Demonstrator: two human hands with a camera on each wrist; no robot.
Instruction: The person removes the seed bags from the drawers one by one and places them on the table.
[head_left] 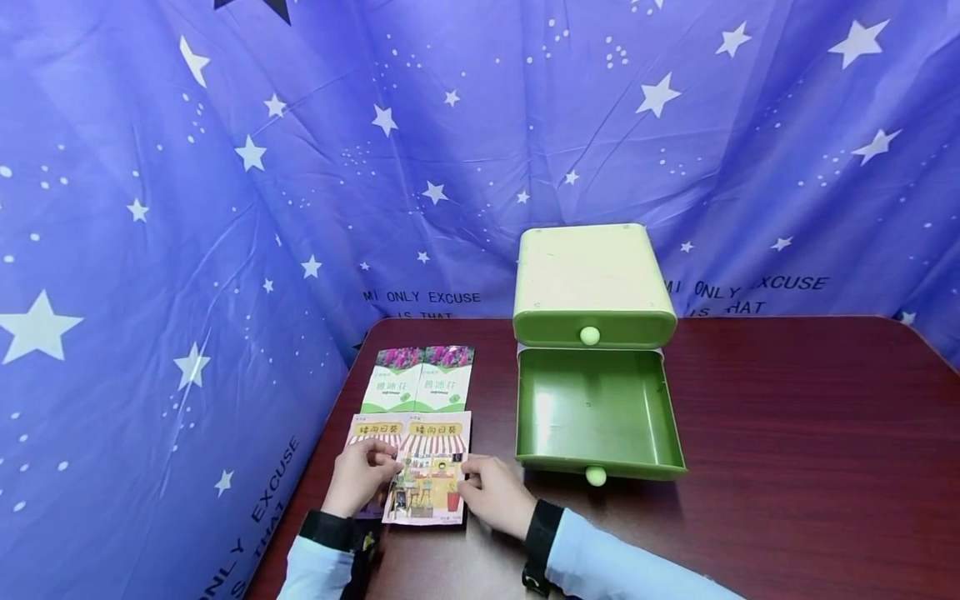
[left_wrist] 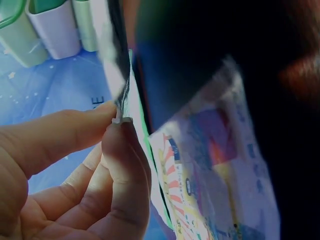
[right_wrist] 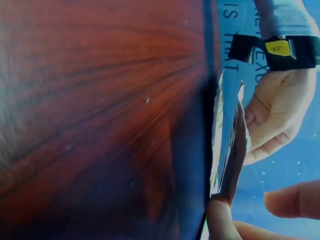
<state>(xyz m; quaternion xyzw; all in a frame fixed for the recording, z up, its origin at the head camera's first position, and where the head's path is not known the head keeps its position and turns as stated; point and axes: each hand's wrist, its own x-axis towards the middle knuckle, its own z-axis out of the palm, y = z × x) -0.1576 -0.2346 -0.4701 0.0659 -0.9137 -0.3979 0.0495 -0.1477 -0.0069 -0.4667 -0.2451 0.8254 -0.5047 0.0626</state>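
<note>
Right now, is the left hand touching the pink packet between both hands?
Touching. The left wrist view shows the left hand pinching the pink packet by its edge, thumb against finger.

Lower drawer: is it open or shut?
Open. The head view shows the lower drawer pulled out, its green floor and side walls in sight below the upper drawer's front.

One drawer cabinet [head_left: 588, 271], and on it we tally two drawers [head_left: 600, 417], two round knobs [head_left: 590, 336]! Left of the cabinet, we spot two green-and-white flower packets [head_left: 444, 388], two pink sunflower packets [head_left: 427, 483]: four altogether! Two hands [head_left: 498, 497] we count there, two black wristbands [head_left: 546, 529] nearer us than the cabinet, and beneath it, one table [head_left: 787, 433]!
</note>
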